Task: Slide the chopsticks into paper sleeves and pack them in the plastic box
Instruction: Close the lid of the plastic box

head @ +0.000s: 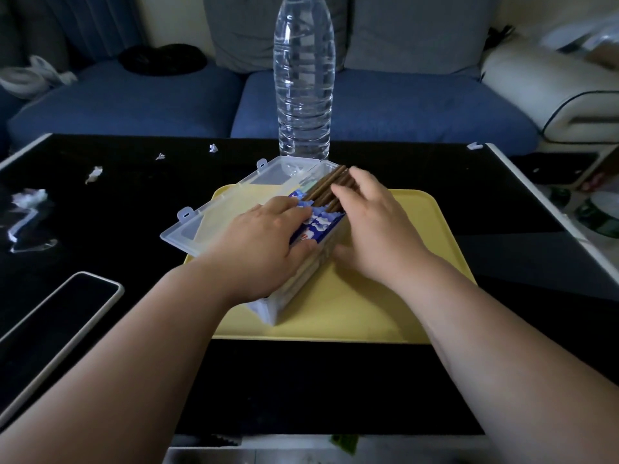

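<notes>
Thin brown wooden chopsticks (326,187) lie in blue and white paper sleeves (318,226) inside the open clear plastic box (284,306) on a yellow tray (385,313). The left hand (264,242) lies flat on the sleeves. The right hand (375,226) lays straight fingers on the bare wood. The sticks look light and stiff, and the paper may tear, so hold the wood.

Brown chopsticks (330,185) lie in blue-and-white patterned sleeves (315,226) inside a clear box (284,306) on a pale yellow tray (385,313). The surface (301,390) is glossy black; the sofa (134,102) is blue with grey cushions (415,31).
</notes>
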